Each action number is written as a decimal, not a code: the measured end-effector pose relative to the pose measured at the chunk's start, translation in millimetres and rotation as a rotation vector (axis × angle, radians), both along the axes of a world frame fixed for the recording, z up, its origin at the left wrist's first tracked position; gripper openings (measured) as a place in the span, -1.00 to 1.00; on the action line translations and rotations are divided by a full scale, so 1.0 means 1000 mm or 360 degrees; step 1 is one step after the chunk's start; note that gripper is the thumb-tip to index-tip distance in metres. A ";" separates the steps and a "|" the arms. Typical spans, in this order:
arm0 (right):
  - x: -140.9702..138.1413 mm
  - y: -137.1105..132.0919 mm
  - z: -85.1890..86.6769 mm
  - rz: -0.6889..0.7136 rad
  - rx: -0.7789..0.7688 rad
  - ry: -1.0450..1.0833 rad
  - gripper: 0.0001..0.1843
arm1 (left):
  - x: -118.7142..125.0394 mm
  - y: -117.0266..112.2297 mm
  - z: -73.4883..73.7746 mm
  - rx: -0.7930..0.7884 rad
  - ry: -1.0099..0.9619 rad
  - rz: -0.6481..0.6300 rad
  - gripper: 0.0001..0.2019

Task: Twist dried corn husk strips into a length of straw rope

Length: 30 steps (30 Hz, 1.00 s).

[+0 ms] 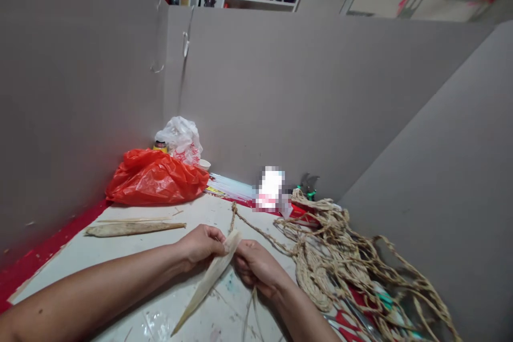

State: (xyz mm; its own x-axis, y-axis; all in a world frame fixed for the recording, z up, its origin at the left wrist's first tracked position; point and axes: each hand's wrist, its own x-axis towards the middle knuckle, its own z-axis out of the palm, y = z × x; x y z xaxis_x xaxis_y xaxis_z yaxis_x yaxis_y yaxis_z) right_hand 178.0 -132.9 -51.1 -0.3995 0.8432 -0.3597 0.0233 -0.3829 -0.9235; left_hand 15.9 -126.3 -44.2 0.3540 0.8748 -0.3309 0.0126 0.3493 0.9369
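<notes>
- Dry leaf [210, 278]: lower centre of the frame, slanting toward the bottom edge.
- Left hand [201, 246]: fingers pinch the leaf's edge, seemingly steadying it.
- Right hand [257, 266]: fingers curled closed at the opposite edge — apparently gripping it.
- Rope [340, 256]: heaped lower right, perhaps leaving elbow room.
- Second leaf [136, 229]: left, probably within reach.

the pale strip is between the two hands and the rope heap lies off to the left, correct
The side is wrong: the head view shows the rope heap off to the right. The pale strip is between the left hand and right hand, as you say.
</notes>
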 end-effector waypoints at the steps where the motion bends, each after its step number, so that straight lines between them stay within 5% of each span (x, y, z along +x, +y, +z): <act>1: 0.000 0.000 0.000 -0.0015 -0.0003 0.0003 -0.57 | 0.000 -0.001 0.000 0.0045 0.0018 0.0029 -0.77; 16: -0.003 -0.005 -0.003 -0.0005 0.0105 -0.0173 -0.53 | -0.001 -0.006 -0.008 0.0046 0.0101 0.0100 -0.87; 24: -0.007 -0.005 -0.006 -0.0078 0.0144 -0.0266 -0.68 | -0.003 -0.008 -0.008 0.0073 0.0059 0.0100 -0.88; 30: -0.009 -0.004 -0.006 -0.0104 0.0223 -0.0308 -0.61 | -0.008 -0.011 0.022 0.0183 -0.0237 0.0014 -0.82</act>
